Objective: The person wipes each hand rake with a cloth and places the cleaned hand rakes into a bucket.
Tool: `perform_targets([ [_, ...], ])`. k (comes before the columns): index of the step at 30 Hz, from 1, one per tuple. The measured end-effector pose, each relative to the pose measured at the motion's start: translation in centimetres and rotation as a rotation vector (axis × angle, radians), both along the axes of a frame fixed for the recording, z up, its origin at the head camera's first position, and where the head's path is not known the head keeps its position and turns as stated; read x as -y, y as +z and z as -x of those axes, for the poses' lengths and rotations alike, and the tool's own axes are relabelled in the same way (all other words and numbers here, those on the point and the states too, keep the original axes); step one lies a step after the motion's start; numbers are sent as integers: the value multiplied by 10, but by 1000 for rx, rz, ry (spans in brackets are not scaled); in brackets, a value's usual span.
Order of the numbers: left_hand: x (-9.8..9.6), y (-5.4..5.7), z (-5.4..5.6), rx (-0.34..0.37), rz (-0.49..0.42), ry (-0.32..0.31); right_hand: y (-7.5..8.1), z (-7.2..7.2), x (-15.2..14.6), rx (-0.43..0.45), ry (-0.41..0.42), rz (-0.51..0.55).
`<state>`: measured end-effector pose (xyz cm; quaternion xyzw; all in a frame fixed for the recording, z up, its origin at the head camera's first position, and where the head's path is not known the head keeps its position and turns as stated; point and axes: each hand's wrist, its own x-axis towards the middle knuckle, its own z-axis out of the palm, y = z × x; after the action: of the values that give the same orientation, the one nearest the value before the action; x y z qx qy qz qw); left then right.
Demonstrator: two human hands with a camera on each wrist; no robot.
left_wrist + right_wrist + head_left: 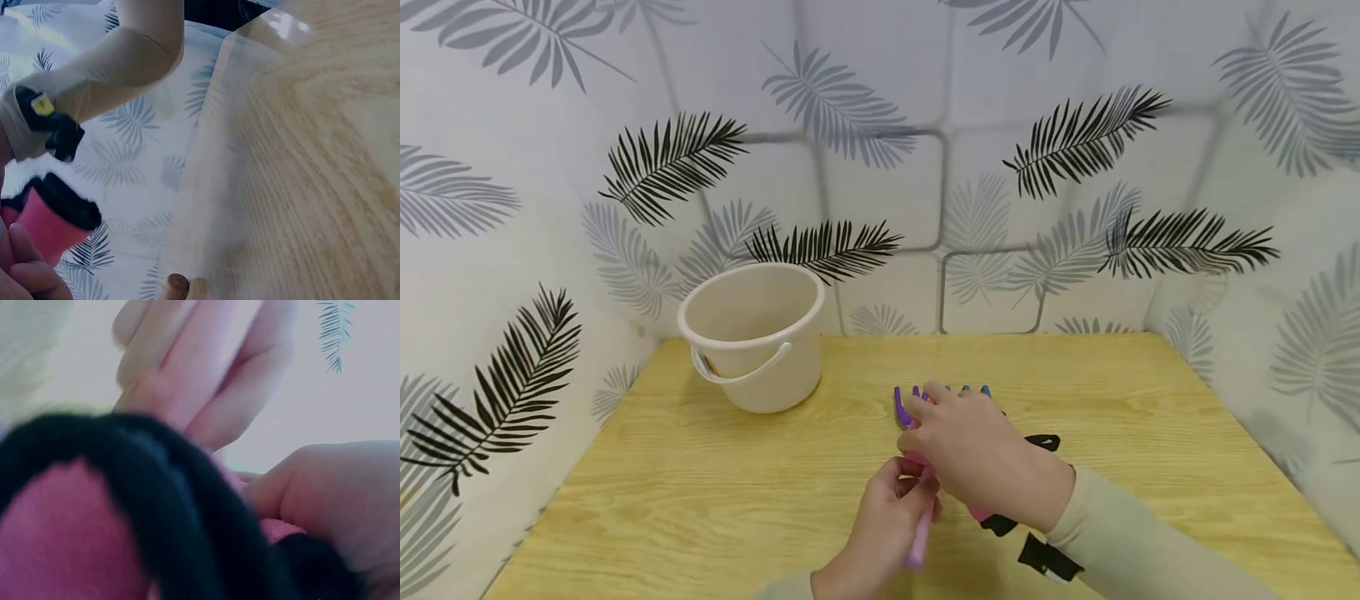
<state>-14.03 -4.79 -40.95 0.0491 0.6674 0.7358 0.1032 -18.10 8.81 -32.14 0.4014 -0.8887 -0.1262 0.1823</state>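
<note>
My left hand (880, 517) grips a pink-handled tool (919, 542) round its handle, whose lower end sticks out below the fingers. Over the tool's upper end my right hand (977, 442) closes with bent fingers, hiding what kind of tool it is. The right wrist view shows the pink handle (206, 356) between the left fingers. Under the right hand lies a pink cloth item with black trim (1000, 525), large and blurred close to that wrist's camera. Just beyond the right hand, purple tines (901, 410) and blue tines (986, 390) show; the rest of both is covered.
A cream bucket (760, 375) with its handle hanging down stands at the table's back left. The wooden table (700, 500) is backed by walls covered in leaf-patterned sheeting (880, 200). A black strap (1049, 558) is by the right sleeve.
</note>
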Motion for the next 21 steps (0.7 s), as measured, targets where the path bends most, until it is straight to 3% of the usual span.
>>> perform_targets([
  [6,-1,-3,4,2,-3,21,9,-5,-11,150,0,82],
  [10,0,3,8,38,-33,31,13,-3,-19,189,2,178],
  [16,2,11,7,112,-120,22,0,6,-24,89,-49,314],
  [21,0,11,4,81,-120,45,-13,11,-28,-13,-130,385],
])
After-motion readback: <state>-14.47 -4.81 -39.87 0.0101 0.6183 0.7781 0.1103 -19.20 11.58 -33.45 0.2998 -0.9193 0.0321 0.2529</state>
